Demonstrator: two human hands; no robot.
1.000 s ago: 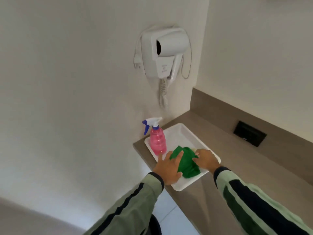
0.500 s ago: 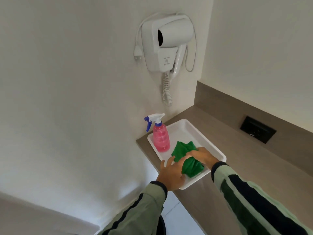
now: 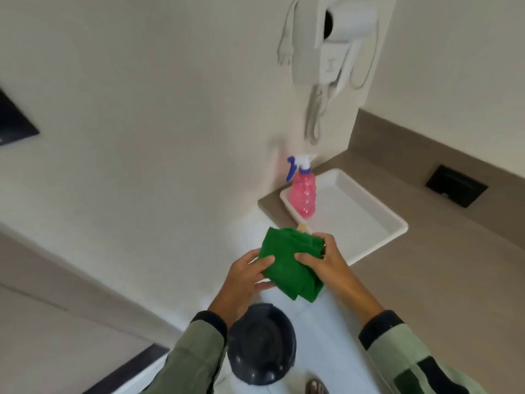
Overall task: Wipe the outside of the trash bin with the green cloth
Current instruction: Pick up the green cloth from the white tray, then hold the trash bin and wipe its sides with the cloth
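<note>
Both hands hold the green cloth (image 3: 287, 265) up in the air, in front of the tabletop edge. The left hand (image 3: 244, 280) has a tight grip on the cloth's left side, with the thumb on top and the fingers curled under it. The right hand (image 3: 326, 260) pinches the right side, where the cloth is bunched up, and its grip is closed on the folds too. The cloth hangs folded, and its lower corner droops down between the two wrists. Both arms wear light green sleeves with dark cuffs. Right under the hands, down on the white floor, stands the trash bin (image 3: 261, 344). It is dark and round, and we look straight down into its open top. The cloth is above the bin and does not touch it. Behind the hands is the brown tabletop (image 3: 426, 280), with a white tray (image 3: 369, 217) on it. A pink spray bottle (image 3: 304, 191) with a blue and white top stands upright in the tray's far left corner. On the wall above hangs a white hair dryer (image 3: 335, 38) with a curly cord. A black socket plate (image 3: 456, 185) sits in the brown strip behind the tabletop.
</note>
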